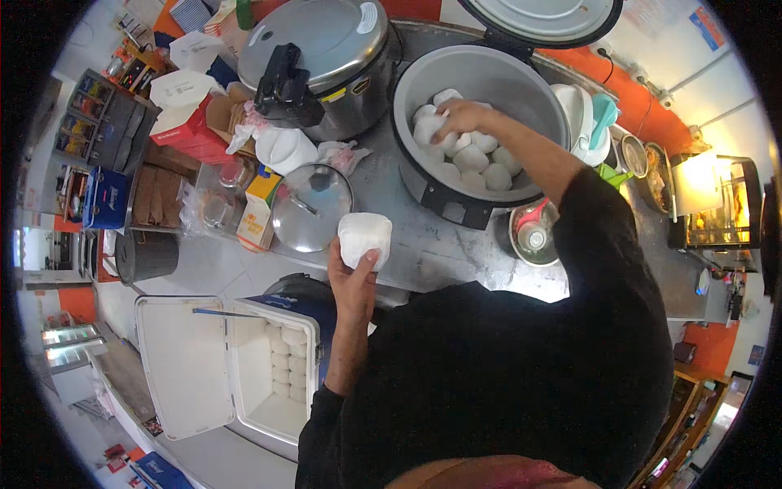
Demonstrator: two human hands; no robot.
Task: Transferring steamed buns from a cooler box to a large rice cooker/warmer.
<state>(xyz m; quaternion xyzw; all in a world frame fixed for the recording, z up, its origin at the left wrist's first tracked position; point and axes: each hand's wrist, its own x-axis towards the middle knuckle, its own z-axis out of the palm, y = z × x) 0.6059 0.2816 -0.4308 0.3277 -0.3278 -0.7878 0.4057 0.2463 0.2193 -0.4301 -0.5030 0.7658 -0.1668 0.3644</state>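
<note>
In my left hand (354,290) is a white wrapped bundle (365,234), held up in front of the counter's edge with the thumb across its lower side. My right hand (465,119) reaches into a large grey rice cooker pot (513,73), its fingers around another white bundle (426,129). Several similar rounded bundles (470,159) are piled in the pot beneath it. Below and left of my left hand, a blue and white cooler box (269,415) stands with its lid (180,367) swung open. Stacked bundles (289,360) line one side inside it.
A second rice cooker (317,49) stands closed beside the first. A glass pan lid (313,208), a yellow and white carton (259,211) and crumpled plastic bags (342,156) lie to the left. Near my right arm is a metal bowl (519,244) with a red-handled utensil inside.
</note>
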